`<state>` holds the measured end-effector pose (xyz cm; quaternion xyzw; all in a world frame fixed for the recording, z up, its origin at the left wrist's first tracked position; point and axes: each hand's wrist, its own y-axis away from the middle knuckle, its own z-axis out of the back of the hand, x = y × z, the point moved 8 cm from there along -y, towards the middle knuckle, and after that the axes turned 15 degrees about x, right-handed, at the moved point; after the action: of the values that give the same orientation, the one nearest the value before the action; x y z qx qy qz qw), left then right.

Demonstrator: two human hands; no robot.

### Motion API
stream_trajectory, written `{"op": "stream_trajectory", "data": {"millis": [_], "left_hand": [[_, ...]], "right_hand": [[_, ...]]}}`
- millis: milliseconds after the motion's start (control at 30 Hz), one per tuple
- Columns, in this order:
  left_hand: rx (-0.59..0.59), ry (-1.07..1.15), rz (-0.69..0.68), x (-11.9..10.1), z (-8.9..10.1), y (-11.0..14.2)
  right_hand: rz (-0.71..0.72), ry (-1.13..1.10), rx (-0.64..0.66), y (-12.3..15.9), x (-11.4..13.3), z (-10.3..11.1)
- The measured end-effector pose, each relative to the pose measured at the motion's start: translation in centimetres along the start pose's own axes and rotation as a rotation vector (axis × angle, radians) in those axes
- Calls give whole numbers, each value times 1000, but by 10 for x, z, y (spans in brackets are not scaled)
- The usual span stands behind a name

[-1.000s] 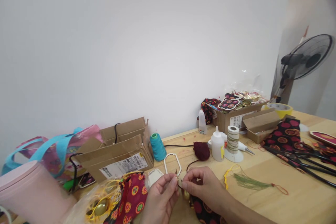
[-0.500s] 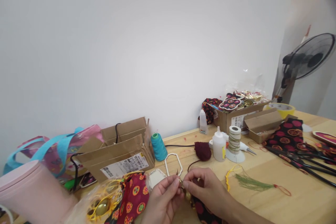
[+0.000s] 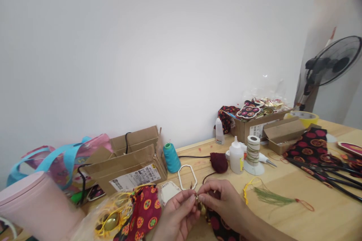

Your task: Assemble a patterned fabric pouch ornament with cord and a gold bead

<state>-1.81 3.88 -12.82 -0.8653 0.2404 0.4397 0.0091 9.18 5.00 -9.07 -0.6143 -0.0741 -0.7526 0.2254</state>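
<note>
Thumb and forefinger of my left hand (image 3: 182,212) are pinched at a tiny gold-coloured metal piece (image 3: 197,198), too small to name surely. My right hand (image 3: 222,203) pinches at the same spot, its fingertips almost meeting the left ones. A gold bell (image 3: 203,208) hangs just below the fingertips. Dark patterned fabric (image 3: 220,228) lies under my right hand and partly hidden by it. Just beyond the hands is a white octagonal frame (image 3: 187,177) on the table, with a white card-like piece (image 3: 169,191) beside my left hand.
A teal thread cone (image 3: 171,158), maroon yarn ball (image 3: 219,162), glue bottle (image 3: 236,156) and cord spool (image 3: 252,150) stand behind the hands. Cardboard boxes (image 3: 135,162) are at the back. Red patterned fabric (image 3: 144,211) lies left; a green tassel (image 3: 274,196) and black-handled scissors (image 3: 336,180) lie right.
The gold piece shows more plainly between my fingertips, and my hands have drawn slightly closer together. The view has shifted a little; the things on the table stay put.
</note>
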Motion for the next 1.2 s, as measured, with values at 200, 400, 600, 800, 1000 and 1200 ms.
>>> {"op": "stream_trajectory", "data": {"millis": [200,400,600,800,1000,1200], "left_hand": [[1,-25,16,1,1,-1],[-14,-58,-3,0,-1,0],[-25,-134,-51,-4,-3,1],[20,-193,-72,-6,-1,-2],[50,-376,-134,-14,-4,-2],[-69,-522,-246,-22,-8,3]], "right_hand": [[-36,-85,-6,0,-5,-1],[-27,-181,-1,1,-2,-2],[-32,-126,-9,0,2,0],[-25,-2,3,1,1,-1],[-9,-86,-14,2,1,1],[2,-256,-65,-1,1,8]]}}
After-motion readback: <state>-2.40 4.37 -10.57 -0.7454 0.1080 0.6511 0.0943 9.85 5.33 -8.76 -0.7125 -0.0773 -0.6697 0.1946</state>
